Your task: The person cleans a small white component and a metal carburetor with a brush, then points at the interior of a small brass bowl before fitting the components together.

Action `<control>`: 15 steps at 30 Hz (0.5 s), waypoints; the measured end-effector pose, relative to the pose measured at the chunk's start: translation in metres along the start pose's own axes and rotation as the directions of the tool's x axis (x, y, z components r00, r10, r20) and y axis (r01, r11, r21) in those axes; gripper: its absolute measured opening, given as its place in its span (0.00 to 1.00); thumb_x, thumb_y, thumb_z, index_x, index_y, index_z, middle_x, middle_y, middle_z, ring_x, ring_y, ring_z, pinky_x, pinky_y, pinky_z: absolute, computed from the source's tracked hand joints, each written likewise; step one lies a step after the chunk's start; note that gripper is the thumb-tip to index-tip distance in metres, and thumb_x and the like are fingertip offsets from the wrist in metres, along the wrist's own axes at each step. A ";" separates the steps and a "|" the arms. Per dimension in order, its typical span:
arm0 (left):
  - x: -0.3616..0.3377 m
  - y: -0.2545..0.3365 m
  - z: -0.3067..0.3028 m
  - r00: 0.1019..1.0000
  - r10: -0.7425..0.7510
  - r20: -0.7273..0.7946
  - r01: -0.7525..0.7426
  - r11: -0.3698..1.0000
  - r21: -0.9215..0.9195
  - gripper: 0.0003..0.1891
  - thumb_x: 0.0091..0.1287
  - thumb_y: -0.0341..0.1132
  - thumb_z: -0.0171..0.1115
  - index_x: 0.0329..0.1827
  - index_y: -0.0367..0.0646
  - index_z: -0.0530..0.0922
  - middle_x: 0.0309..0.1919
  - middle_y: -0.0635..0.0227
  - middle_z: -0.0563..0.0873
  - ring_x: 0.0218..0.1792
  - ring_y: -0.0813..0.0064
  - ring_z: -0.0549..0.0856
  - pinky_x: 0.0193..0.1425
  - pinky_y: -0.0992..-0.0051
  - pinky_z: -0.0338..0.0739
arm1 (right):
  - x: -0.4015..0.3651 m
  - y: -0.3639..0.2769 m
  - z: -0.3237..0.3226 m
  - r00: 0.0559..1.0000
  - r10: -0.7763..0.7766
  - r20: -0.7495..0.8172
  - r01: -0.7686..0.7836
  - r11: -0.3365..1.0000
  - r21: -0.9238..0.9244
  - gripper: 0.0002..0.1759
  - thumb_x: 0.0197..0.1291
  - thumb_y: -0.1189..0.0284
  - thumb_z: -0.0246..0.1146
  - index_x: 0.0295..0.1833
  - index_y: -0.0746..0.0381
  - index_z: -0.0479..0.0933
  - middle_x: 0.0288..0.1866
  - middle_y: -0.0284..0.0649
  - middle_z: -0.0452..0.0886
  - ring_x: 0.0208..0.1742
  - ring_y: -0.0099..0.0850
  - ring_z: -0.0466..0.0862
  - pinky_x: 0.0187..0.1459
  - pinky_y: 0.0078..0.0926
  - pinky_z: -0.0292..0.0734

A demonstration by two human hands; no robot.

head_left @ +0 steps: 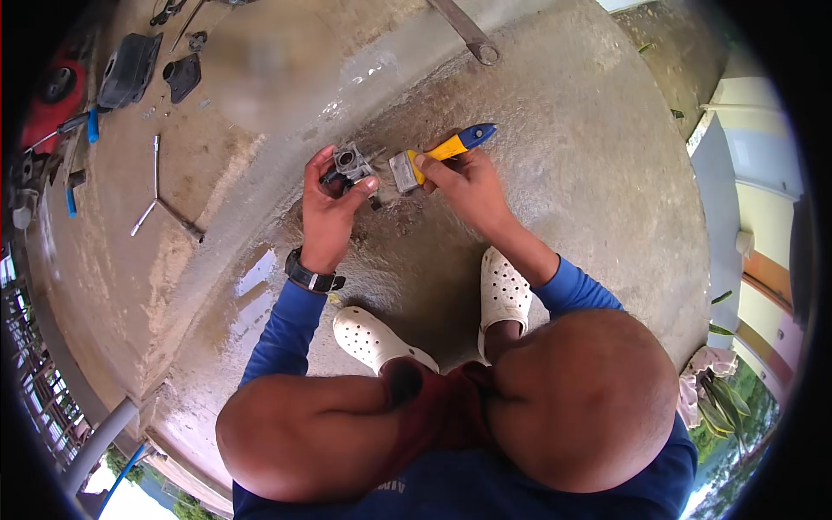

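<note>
Between the thumb and fingers of my left hand (331,204) sits a small grey metal carburetor (351,162), its round bore facing up. My right hand (468,186) grips a paintbrush (451,149) with a yellow and blue handle. The brush's metal ferrule and bristle end (404,172) point left toward the carburetor, with a small gap between them. Both hands are above the wet concrete floor, ahead of my white clogs (505,290).
A large wrench (468,33) lies at the top. To the left are a Y-shaped socket wrench (156,204), a black plastic housing (130,69), a small dark cover (182,78) and a blue-handled screwdriver (92,126). A grey pipe (100,442) stands at lower left.
</note>
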State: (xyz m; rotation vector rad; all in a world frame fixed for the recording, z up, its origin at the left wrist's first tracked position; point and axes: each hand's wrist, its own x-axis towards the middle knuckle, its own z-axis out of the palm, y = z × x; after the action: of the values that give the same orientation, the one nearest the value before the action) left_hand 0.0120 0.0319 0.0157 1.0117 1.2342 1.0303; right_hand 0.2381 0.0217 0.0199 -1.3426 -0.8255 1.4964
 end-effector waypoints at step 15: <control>-0.005 0.008 -0.018 0.981 0.000 0.196 0.027 0.991 -0.132 0.44 0.64 0.13 0.75 0.82 0.46 0.64 0.71 0.61 0.80 0.67 0.70 0.84 0.72 0.66 0.83 | 0.020 0.030 0.002 0.815 -0.458 0.354 0.522 0.315 -0.793 0.17 0.66 0.64 0.74 0.53 0.63 0.81 0.45 0.53 0.89 0.47 0.57 0.89 0.47 0.48 0.85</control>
State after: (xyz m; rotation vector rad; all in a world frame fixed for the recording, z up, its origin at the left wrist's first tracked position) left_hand -0.0064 0.0296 0.0238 0.9739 0.9965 0.9651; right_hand 0.2311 0.0306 -0.0150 -1.4911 -2.0351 0.5421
